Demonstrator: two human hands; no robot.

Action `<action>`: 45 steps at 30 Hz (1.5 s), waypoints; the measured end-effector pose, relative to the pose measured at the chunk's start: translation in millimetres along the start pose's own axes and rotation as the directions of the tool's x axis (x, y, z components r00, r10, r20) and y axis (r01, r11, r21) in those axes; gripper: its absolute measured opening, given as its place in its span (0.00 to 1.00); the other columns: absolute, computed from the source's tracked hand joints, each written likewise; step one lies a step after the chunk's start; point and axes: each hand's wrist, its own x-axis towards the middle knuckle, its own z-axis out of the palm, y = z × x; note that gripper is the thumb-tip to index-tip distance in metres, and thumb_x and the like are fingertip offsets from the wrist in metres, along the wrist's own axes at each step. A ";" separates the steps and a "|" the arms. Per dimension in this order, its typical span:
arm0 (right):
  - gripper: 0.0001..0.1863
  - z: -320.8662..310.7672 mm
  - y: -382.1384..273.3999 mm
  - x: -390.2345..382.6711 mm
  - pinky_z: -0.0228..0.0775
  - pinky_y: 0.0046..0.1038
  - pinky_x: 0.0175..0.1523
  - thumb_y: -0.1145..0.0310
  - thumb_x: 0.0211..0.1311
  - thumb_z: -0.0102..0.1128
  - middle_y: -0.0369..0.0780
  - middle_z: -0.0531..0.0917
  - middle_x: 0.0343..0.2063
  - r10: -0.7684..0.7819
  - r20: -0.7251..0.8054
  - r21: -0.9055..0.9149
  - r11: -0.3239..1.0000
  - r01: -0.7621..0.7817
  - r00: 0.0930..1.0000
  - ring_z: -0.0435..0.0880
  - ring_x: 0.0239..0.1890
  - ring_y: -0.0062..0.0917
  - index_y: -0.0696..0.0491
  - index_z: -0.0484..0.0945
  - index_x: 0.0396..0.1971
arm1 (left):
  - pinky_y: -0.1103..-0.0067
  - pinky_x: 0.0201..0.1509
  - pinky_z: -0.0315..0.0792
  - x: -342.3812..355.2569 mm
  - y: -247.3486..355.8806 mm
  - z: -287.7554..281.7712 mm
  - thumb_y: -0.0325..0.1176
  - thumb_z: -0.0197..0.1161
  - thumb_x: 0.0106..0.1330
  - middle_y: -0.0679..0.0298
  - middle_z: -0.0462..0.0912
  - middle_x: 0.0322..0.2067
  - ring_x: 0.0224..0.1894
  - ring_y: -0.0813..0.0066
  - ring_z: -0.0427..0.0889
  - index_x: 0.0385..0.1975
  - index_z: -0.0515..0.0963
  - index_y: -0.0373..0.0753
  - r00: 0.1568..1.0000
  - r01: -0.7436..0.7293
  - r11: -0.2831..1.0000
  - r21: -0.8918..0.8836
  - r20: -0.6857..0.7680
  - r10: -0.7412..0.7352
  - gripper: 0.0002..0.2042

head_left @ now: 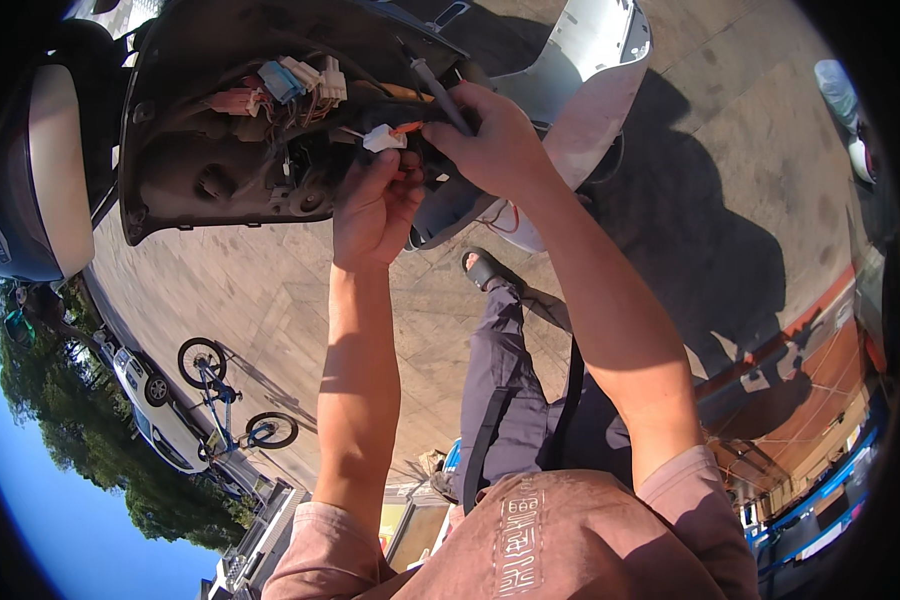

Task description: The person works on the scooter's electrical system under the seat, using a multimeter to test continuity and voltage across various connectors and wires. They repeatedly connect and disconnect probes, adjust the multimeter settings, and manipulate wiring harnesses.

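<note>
Inside a dark plastic vehicle panel at the top, my left hand has its fingers closed on a small white connector with an orange wire beside it. My right hand grips a slim grey pen-like tool angled toward the upper left, its thumb near the orange wire. Left of my hands sit bundled wires with a blue connector, pale connectors and pink connectors. What my left fingertips hold behind the white connector is partly hidden.
A white body panel stands at upper right, a dark-and-cream vehicle part at far left. A bicycle and white car are beyond on the paving. A blue frame is at lower right.
</note>
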 end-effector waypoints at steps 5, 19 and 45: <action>0.29 15.2 -5.1 -4.1 0.72 0.29 0.35 0.50 0.37 0.77 0.40 0.80 0.23 -0.080 -0.082 -0.050 0.996 0.077 0.993 0.79 0.25 0.28 0.56 0.78 0.34 | 0.79 0.35 0.73 0.0 0.9 -5.4 0.32 0.60 0.67 0.62 0.82 0.36 0.39 0.71 0.81 0.48 0.75 0.41 0.999 -0.030 0.999 0.027 0.044 0.029 0.12; 0.26 10.4 -9.2 15.1 0.68 0.25 0.33 0.49 0.43 0.77 0.34 0.76 0.20 -0.025 -0.081 -0.097 0.995 0.017 0.996 0.73 0.24 0.19 0.56 0.79 0.29 | 0.77 0.37 0.74 -0.8 0.5 -6.9 0.37 0.59 0.68 0.61 0.82 0.34 0.37 0.69 0.80 0.36 0.77 0.41 0.998 0.034 0.984 -0.177 0.066 -0.022 0.07; 0.19 28.8 3.8 -9.2 0.66 0.17 0.34 0.63 0.52 0.73 0.32 0.78 0.25 0.058 -0.116 0.233 0.972 -0.029 0.992 0.73 0.29 0.13 0.57 0.76 0.39 | 0.82 0.30 0.74 -7.3 12.4 -4.3 0.31 0.62 0.65 0.63 0.82 0.30 0.30 0.73 0.82 0.38 0.77 0.36 1.000 0.001 1.000 -0.027 0.020 -0.001 0.07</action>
